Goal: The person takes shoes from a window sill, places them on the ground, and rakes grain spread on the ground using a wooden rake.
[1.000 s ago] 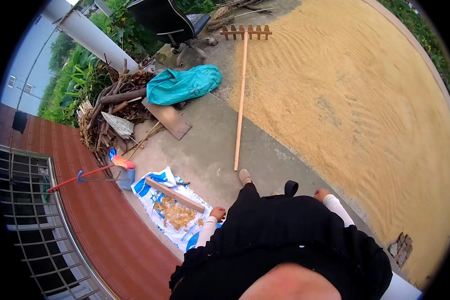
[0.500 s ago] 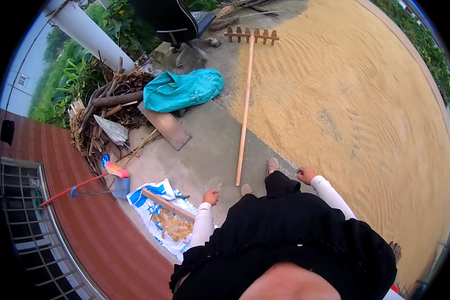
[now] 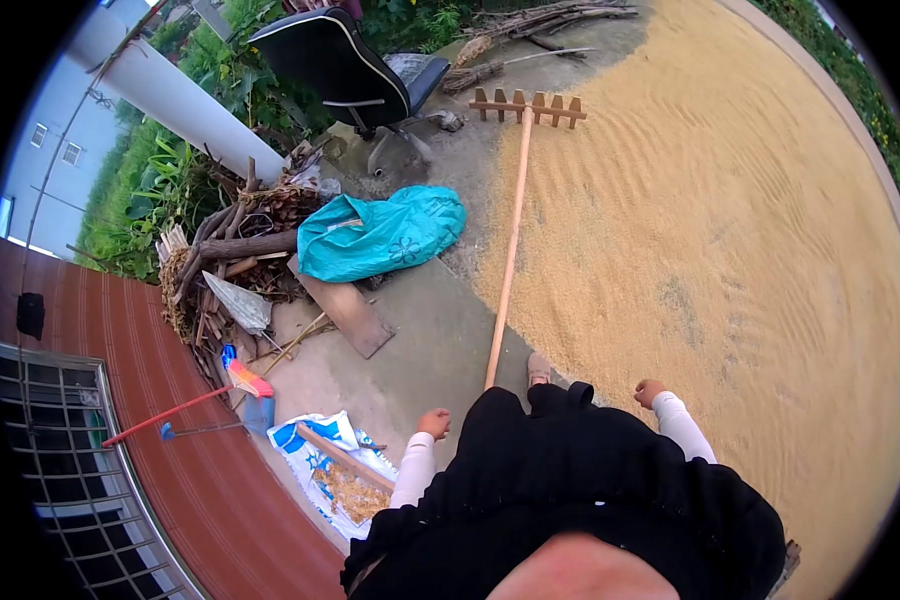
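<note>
My left hand (image 3: 435, 422) hangs in front of my body with fingers curled in and nothing visible in it. Out over the edge of the spread grain (image 3: 770, 230), my right hand (image 3: 649, 392) is also loosely curled and holds nothing that I can see. Between and beyond them lies a wooden rake (image 3: 511, 240), its toothed head on the far side and its handle pointing back at me. The handle's near end is hidden behind my black clothing. Neither hand touches the rake. One shoe (image 3: 539, 369) shows beside the handle.
Left of me is a white and blue sack (image 3: 315, 432) with a wooden bar and chaff on it. A red broom (image 3: 250, 380) and blue dustpan (image 3: 259, 412) stand near the wall. Beyond are a board (image 3: 345, 310), teal sack (image 3: 380, 235), firewood pile (image 3: 210, 250) and office chair (image 3: 340, 65).
My view has shifted forward, so the rake, sacks and chair sit lower in it. The rake handle's near end has gone behind my clothing. My right hand has swung farther out to the right.
</note>
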The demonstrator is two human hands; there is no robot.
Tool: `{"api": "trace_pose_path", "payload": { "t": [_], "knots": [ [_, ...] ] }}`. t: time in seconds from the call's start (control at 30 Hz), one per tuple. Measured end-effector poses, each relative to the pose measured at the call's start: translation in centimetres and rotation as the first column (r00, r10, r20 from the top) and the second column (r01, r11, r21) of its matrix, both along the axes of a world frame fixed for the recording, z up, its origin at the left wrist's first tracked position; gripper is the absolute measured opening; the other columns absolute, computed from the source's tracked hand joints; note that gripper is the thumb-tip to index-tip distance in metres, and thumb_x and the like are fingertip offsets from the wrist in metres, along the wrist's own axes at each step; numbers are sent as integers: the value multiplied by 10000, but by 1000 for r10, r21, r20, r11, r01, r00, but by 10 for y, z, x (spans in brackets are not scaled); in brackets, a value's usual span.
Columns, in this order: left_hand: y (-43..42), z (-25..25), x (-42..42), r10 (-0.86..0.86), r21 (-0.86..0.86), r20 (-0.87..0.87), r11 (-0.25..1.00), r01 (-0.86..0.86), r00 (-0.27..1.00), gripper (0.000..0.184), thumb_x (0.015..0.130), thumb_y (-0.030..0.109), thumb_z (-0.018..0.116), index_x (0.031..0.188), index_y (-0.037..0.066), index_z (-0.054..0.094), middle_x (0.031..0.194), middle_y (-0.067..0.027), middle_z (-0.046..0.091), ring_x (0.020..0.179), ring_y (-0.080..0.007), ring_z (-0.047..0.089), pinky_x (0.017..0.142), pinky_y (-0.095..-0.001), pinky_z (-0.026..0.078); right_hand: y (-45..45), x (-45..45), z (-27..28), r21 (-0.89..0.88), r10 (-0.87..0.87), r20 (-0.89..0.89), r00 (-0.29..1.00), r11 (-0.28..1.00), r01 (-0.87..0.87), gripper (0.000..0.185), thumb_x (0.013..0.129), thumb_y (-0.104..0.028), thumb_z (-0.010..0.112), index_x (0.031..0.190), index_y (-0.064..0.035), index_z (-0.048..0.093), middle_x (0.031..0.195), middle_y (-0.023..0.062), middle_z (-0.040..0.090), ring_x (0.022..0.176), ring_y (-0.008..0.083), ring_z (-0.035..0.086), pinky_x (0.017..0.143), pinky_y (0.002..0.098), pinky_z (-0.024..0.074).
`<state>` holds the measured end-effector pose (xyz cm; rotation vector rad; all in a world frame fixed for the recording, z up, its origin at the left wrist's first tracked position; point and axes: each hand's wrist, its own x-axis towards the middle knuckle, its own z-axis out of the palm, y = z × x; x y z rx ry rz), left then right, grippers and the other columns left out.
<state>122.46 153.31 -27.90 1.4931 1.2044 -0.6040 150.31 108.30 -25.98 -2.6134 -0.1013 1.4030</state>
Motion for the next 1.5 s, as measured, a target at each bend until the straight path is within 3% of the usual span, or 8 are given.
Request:
{"api": "trace_pose_path", "payload": {
  "t": [0.17,0.2,0.63,0.77,0.87,1.03,1.37,1.5],
  "knots": [
    [-7,22,100,-8,-10,244,1000,11,970,285,738,131,489,1002,34,529,764,-78,583,605,-123,557,488,-255,449,55,78,19,76,18,78,997,997,-24,296,685,-229,523,935,-82,583,965,152,566,915,295,529,803,345,416],
    [-4,25,115,-27,5,280,1000,26,960,283,740,132,490,999,25,528,762,-74,582,604,-123,555,482,-252,443,63,88,8,124,135,210,968,979,-163,285,681,-208,543,917,-51,579,747,112,615,682,206,599,669,320,463],
    [92,11,60,5,43,-153,999,1,988,274,707,90,503,979,110,536,742,-51,571,631,-161,564,540,-312,487,182,160,15,136,211,80,974,966,-221,313,655,-249,564,918,-81,597,935,140,581,898,273,543,787,338,425],
    [122,2,64,89,45,-138,996,-83,986,283,709,95,508,990,118,533,770,-56,574,654,-170,567,572,-317,495,191,178,-4,91,202,88,975,973,-210,303,700,-208,568,958,-47,562,745,80,620,625,158,604,583,280,482],
    [142,-21,74,206,-32,-53,978,-208,977,291,714,105,516,1005,115,528,776,-53,571,652,-165,564,550,-303,487,205,177,-11,99,14,14,1000,995,-15,301,665,-228,560,922,-75,589,799,103,615,748,221,591,701,314,458],
    [152,6,97,-2,45,133,999,-4,991,309,724,121,523,1031,86,508,779,-39,561,632,-140,549,506,-275,464,239,168,24,130,124,-14,992,984,-121,302,673,-226,541,915,-50,580,740,102,616,656,203,597,640,310,468],
    [154,-21,50,230,29,25,973,-231,973,268,724,111,515,991,98,536,788,-39,574,649,-167,560,560,-304,477,244,173,-20,115,261,53,964,957,-265,306,651,-256,568,901,-83,598,868,120,603,839,259,565,736,331,445],
    [142,-8,28,70,174,-28,983,-64,997,212,711,145,520,907,90,578,752,-47,589,637,-160,566,580,-288,468,245,169,-5,105,298,123,947,945,-311,347,659,-267,581,938,-60,591,848,109,614,755,224,600,700,302,467]
  ]
}}
